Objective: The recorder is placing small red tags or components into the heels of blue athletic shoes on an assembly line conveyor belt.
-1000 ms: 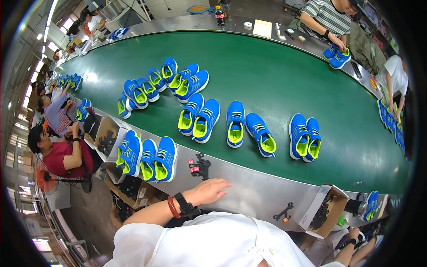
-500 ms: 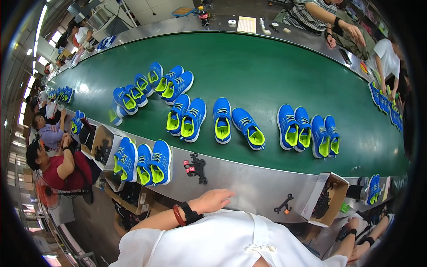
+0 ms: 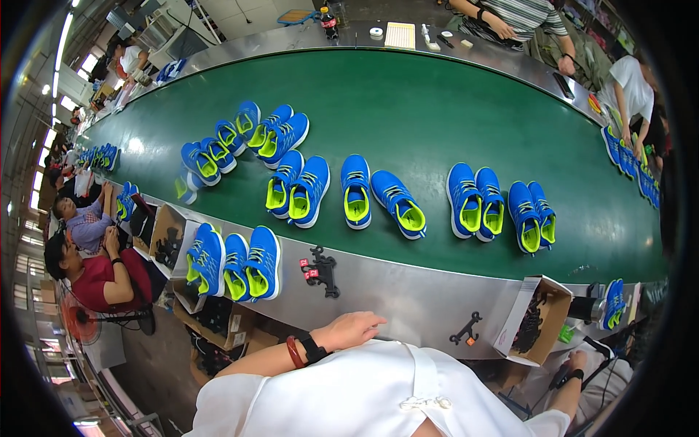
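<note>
My left hand (image 3: 351, 331) is over the near edge of the metal bench (image 3: 408, 306), palm down, fingers stretched out and nothing in it. Near it lies a bundle of small black plastic shoe hangers (image 3: 320, 272) with red tags. A single black hanger (image 3: 466, 328) with an orange tag lies to its right. My right hand (image 3: 575, 362) is at the lower right, beyond the carton; its fingers are too unclear to read. Blue sneakers (image 3: 263, 263) with lime linings stand at the bench's left. More blue sneakers (image 3: 356, 191) stand in pairs on the green conveyor belt (image 3: 408, 109).
An open carton (image 3: 547, 320) of black hangers stands on the right of the bench, another carton (image 3: 169, 237) on the left. A co-worker in red (image 3: 95, 280) sits at the left. Across the belt, a person in a striped shirt (image 3: 535, 22) stands near a cola bottle (image 3: 329, 23).
The view has shifted slightly. The striped-shirt person's arm has drawn back to the left. A second banded arm at the lower right no longer shows. My left hand stays almost in place.
</note>
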`<state>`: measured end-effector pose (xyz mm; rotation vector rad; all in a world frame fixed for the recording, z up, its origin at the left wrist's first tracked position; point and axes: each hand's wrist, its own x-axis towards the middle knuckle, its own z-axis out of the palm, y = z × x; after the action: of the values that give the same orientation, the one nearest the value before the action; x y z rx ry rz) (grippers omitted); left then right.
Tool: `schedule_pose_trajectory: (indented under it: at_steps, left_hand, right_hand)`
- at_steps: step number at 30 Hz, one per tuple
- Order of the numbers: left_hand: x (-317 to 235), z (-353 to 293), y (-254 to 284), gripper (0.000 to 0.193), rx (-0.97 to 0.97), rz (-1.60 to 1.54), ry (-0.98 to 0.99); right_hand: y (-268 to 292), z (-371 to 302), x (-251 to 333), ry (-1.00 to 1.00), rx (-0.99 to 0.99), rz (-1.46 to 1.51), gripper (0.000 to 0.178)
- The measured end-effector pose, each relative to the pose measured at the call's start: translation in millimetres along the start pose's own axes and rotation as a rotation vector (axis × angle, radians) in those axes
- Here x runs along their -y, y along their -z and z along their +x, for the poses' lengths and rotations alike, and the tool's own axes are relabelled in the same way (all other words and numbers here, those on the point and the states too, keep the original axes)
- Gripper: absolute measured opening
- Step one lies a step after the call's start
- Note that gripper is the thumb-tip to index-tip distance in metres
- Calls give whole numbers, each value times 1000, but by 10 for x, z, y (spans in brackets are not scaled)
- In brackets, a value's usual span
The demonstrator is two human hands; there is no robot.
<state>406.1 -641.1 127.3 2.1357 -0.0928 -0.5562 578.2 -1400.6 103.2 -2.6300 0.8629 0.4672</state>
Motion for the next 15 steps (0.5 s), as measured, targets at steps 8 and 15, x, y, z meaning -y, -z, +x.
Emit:
schedule_pose_trajectory:
  at_steps: [8,15]
  left_hand:
    - [-52,47,-51,29,17,16,8]
    - [-169,147,55,29,0,-70,-18]
  right_hand:
    - [-111,168,-194,-24,38,90,16]
    - [-47,229,-628,537,8,-1125,30]
